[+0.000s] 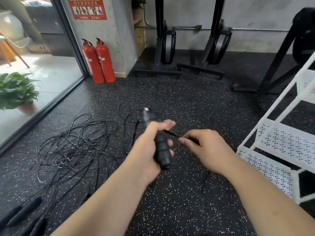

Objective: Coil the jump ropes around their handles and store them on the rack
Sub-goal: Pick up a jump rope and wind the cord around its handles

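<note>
My left hand (pixel 146 147) grips a pair of black ribbed jump rope handles (pixel 161 147), held upright and tilted away from me over the speckled floor. My right hand (pixel 206 147) pinches the thin black rope (pixel 171 134) just right of the handles. A tangle of black jump ropes (pixel 75 143) lies on the floor to the left. More black handles (pixel 22 213) lie at the bottom left corner. The white perforated metal rack (pixel 283 142) stands at the right.
Two red fire extinguishers (pixel 98 62) stand by the grey pillar. Black exercise machines (pixel 170 48) line the back wall. A glass wall runs along the left, with a potted plant (pixel 17 91) behind it.
</note>
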Demonstrator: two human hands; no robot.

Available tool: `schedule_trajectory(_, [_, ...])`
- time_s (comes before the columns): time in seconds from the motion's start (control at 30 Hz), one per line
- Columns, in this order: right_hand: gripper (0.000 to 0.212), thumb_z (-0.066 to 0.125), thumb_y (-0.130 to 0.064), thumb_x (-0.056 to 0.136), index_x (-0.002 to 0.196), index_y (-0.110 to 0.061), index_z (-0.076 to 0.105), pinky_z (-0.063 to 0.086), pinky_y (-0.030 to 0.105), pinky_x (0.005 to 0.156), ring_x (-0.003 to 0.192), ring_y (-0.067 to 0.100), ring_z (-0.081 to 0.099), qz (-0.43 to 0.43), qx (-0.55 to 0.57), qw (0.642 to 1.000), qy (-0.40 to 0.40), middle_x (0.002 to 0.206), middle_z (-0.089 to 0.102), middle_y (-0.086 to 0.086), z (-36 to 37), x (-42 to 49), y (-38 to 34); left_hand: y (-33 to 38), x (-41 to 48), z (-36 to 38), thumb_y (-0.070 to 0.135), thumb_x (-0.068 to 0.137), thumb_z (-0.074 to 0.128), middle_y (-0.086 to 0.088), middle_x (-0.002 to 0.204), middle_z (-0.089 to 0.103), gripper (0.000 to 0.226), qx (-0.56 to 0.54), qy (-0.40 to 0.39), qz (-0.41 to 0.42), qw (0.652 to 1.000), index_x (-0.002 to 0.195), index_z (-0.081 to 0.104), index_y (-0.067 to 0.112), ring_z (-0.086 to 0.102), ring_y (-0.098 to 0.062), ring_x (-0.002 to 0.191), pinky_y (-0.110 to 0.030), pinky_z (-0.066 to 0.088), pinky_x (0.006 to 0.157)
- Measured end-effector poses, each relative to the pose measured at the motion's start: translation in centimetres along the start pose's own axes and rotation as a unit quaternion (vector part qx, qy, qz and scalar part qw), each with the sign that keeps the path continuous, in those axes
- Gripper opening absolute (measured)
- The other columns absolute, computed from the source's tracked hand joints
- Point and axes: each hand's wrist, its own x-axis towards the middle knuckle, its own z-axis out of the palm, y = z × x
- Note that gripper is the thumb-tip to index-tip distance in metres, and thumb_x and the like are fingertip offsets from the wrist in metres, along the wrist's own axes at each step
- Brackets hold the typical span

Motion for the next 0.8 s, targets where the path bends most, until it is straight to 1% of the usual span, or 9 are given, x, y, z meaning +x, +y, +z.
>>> schedule_trajectory(0.07, [0.025, 0.059, -0.054, 0.103, 0.086, -0.039, 0.071, 0.045, 0.037, 0.053, 0.049, 0.008, 0.049, 0.017, 0.004, 1.0, -0.01, 0.066, 0.067, -0.003, -0.9, -0.1, 0.7, 2.2, 0.6, -1.3, 0.025, 0.071, 0.08, -0.004, 0.127, 0.078, 0.067, -0.035, 0.039, 0.036, 0.998, 0.135, 0.067, 0.012, 0.057, -0.011, 0.068, -0.028, 0.049, 0.058])
schedule_trajectory(0.17, [0.025, 0.056, -0.052, 0.105, 0.088, -0.04, 0.071, 0.039, 0.033, 0.05, 0.046, 0.008, 0.042, 0.027, 0.026, 0.999, 0.0, 0.061, 0.063, -0.001, -1.6, -0.3, 1.4, 3.8, 1.0, -2.8, 0.025, 0.078, 0.076, -0.002, 0.127, 0.078, 0.064, -0.073, 0.076, 0.059, 0.993, 0.139, 0.065, 0.012, 0.055, -0.01, 0.065, -0.027, 0.047, 0.059])
schedule_trajectory(0.3, [0.024, 0.056, -0.049, 0.106, 0.09, -0.037, 0.069, 0.033, 0.022, 0.046, 0.046, 0.004, 0.043, 0.022, 0.024, 0.999, 0.014, 0.057, 0.06, -0.013, -0.5, -0.4, 0.6, 1.9, 0.5, -1.9, 0.026, 0.075, 0.077, -0.007, 0.126, 0.078, 0.065, -0.041, 0.037, 0.017, 0.998, 0.138, 0.066, 0.017, 0.056, -0.011, 0.066, -0.028, 0.047, 0.063])
schedule_trajectory(0.37, [0.018, 0.059, -0.044, 0.106, 0.096, -0.035, 0.072, 0.038, 0.025, 0.053, 0.057, 0.004, 0.053, -0.003, 0.009, 1.0, 0.029, 0.067, 0.068, -0.012, 0.4, -0.4, -0.1, -0.1, -0.1, -0.4, 0.026, 0.076, 0.076, -0.003, 0.114, 0.079, 0.058, 0.004, -0.002, -0.017, 1.0, 0.134, 0.07, 0.02, 0.057, -0.012, 0.066, -0.029, 0.048, 0.059])
schedule_trajectory(0.47, [0.015, 0.061, -0.037, 0.105, 0.105, -0.029, 0.074, 0.051, 0.038, 0.068, 0.073, 0.014, 0.065, -0.028, -0.023, 0.999, 0.031, 0.081, 0.073, -0.008, 1.3, -0.2, -0.7, -2.6, -0.5, 1.1, 0.019, 0.083, 0.076, -0.002, 0.094, 0.07, 0.043, 0.036, -0.005, -0.035, 0.999, 0.126, 0.077, 0.021, 0.058, -0.014, 0.064, -0.03, 0.049, 0.056])
schedule_trajectory(0.53, [0.016, 0.061, -0.041, 0.105, 0.102, -0.03, 0.074, 0.05, 0.035, 0.065, 0.068, 0.009, 0.063, -0.023, -0.034, 0.999, 0.018, 0.076, 0.07, -0.008, 1.1, -0.1, -0.6, -2.3, -0.4, 1.3, 0.018, 0.087, 0.075, -0.001, 0.101, 0.075, 0.038, 0.024, 0.015, -0.031, 0.999, 0.125, 0.075, 0.018, 0.057, -0.013, 0.065, -0.03, 0.049, 0.055])
schedule_trajectory(0.63, [0.022, 0.059, -0.05, 0.105, 0.094, -0.036, 0.071, 0.042, 0.028, 0.053, 0.053, 0.006, 0.053, -0.002, -0.013, 0.999, -0.033, 0.066, 0.065, -0.008, 0.0, -0.3, 0.1, 0.4, 0.5, -0.2, 0.022, 0.075, 0.079, -0.004, 0.123, 0.079, 0.059, -0.01, 0.054, -0.009, 0.998, 0.132, 0.067, 0.013, 0.056, -0.011, 0.066, -0.027, 0.048, 0.057])
schedule_trajectory(0.7, [0.02, 0.057, -0.054, 0.104, 0.095, -0.043, 0.07, 0.05, 0.033, 0.058, 0.058, 0.011, 0.059, 0.009, -0.001, 0.998, -0.057, 0.07, 0.068, -0.008, -0.9, -0.5, 0.8, 2.3, 1.1, -1.7, 0.024, 0.069, 0.079, -0.005, 0.123, 0.079, 0.07, -0.061, 0.083, 0.0, 0.995, 0.137, 0.064, 0.011, 0.055, -0.01, 0.063, -0.026, 0.048, 0.055])
schedule_trajectory(0.8, [0.023, 0.058, -0.058, 0.102, 0.091, -0.043, 0.072, 0.049, 0.037, 0.06, 0.057, 0.012, 0.056, 0.033, -0.01, 0.996, -0.079, 0.067, 0.065, -0.016, -1.9, -0.7, 1.7, 4.3, 1.8, -3.8, 0.024, 0.083, 0.076, -0.005, 0.125, 0.078, 0.062, -0.107, 0.122, 0.027, 0.986, 0.142, 0.062, 0.011, 0.056, -0.009, 0.061, -0.025, 0.049, 0.052])
